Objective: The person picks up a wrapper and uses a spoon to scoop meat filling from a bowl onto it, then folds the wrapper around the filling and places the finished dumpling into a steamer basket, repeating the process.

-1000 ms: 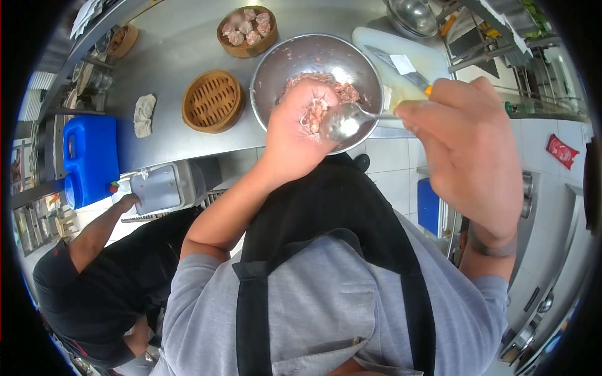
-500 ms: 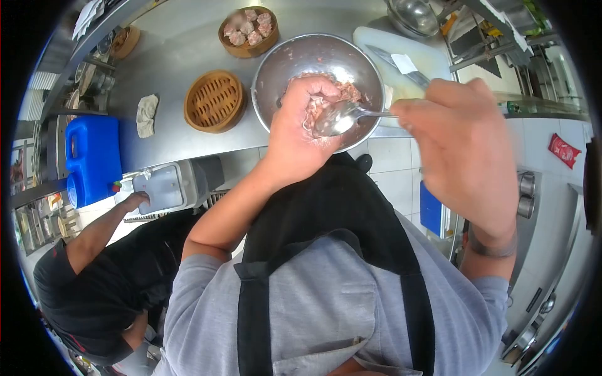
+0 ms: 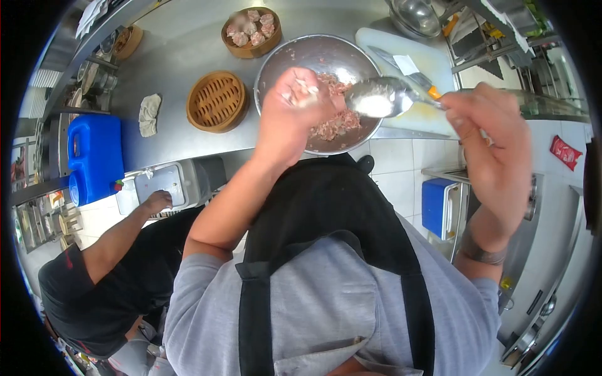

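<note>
- With the steel bowl (image 3: 345,55) as your dial's centre and twelve o'clock away from you, minced meat (image 3: 335,128) lies inside it, mostly toward five o'clock.
- Your left hand (image 3: 291,113) is above the bowl's nine o'clock side; its fingers curl partway round a pale piece (image 3: 302,94), blurred and partly hidden.
- Your right hand (image 3: 492,150), between three and four o'clock, pinches the handle of a spoon (image 3: 379,97) between thumb and fingers.
- The spoon's head points toward nine o'clock, in front of the bowl's three o'clock rim and near your left thumb; you cannot tell whether they touch.
- A slatted bamboo steamer (image 3: 216,103) sits just beside the bowl at nine o'clock; a second steamer (image 3: 243,52), between ten and eleven, holds meat dumplings (image 3: 257,39).
- A folded cloth (image 3: 149,116) lies beyond the slatted steamer, near nine o'clock.
- At two o'clock, a knife (image 3: 382,56) rests on a white cutting board (image 3: 439,53).
- Toward eight o'clock, a co-worker's hand (image 3: 158,200) is near a grey container (image 3: 188,182).
</note>
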`<state>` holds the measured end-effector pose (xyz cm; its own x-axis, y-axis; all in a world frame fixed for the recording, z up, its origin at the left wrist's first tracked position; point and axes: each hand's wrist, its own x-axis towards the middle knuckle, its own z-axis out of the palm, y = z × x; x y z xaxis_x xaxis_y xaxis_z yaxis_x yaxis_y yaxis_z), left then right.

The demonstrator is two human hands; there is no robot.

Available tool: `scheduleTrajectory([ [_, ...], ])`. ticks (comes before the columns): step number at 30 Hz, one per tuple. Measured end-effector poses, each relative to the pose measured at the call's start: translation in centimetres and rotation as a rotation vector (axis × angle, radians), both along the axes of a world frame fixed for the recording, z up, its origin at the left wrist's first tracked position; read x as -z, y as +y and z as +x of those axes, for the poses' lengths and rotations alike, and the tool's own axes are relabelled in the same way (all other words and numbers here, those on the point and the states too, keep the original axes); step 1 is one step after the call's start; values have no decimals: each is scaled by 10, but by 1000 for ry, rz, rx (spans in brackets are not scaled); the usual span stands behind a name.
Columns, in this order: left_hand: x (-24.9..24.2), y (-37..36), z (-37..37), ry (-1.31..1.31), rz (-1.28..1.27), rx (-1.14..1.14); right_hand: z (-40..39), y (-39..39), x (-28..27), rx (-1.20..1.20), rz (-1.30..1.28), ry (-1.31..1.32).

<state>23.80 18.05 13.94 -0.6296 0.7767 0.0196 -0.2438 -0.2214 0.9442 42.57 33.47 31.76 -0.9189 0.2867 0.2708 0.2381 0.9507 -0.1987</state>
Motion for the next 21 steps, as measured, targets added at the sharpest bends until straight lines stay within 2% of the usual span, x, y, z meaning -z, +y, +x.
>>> scheduleTrajectory([
  [2,0,7,-16,-504,217,64,4,7,37,-31,-233,92],
  [6,-36,13,-25,-608,146,127,-3,-4,108,7,-493,173],
  [9,-38,23,-19,-647,211,216,-12,-8,138,53,-578,242],
  [10,-37,25,-17,-643,202,226,-13,-10,142,63,-582,251],
  [12,-33,28,-13,-452,224,241,-15,-10,147,64,-579,322],
  [16,-40,22,-10,-414,220,300,-13,-6,164,57,-598,431],
  [18,-42,21,-7,-111,300,374,-10,1,166,-35,-527,457],
  [21,-48,20,-13,13,348,482,-8,14,152,-97,-549,405],
])
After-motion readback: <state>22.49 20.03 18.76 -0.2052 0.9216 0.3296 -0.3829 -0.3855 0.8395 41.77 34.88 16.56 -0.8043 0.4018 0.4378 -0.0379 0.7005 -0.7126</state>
